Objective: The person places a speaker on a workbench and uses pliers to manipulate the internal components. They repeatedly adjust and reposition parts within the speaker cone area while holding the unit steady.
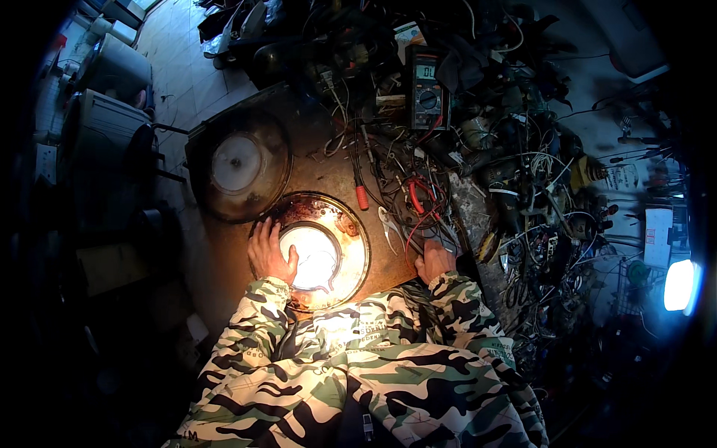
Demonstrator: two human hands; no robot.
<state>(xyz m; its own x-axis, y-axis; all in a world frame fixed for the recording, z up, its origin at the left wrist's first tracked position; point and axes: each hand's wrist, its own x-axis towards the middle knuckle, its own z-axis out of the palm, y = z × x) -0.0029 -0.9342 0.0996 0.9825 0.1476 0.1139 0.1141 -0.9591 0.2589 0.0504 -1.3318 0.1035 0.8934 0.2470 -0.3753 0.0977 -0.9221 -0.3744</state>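
Note:
My left hand (269,254) lies with fingers apart on the left side of a round, stained metal plate (351,250), whose centre glows bright white with a small dark curved piece across it. My right hand (436,263) is curled at the lower end of a tangle of cables and red leads (417,196); what is in its fingers I cannot make out. Silver pliers (388,228) lie between the two hands, and a red-handled tool (361,196) is above them. A second round plate (235,175), unlit, sits at the upper left of the rusty board (314,172).
A multimeter (427,89) stands beyond the cables. Heaped wires, tools and dark parts (523,201) crowd the right and top. Grey boxes (112,127) stand on the left beside a tiled floor (172,67). A bright lamp (680,285) shines at far right.

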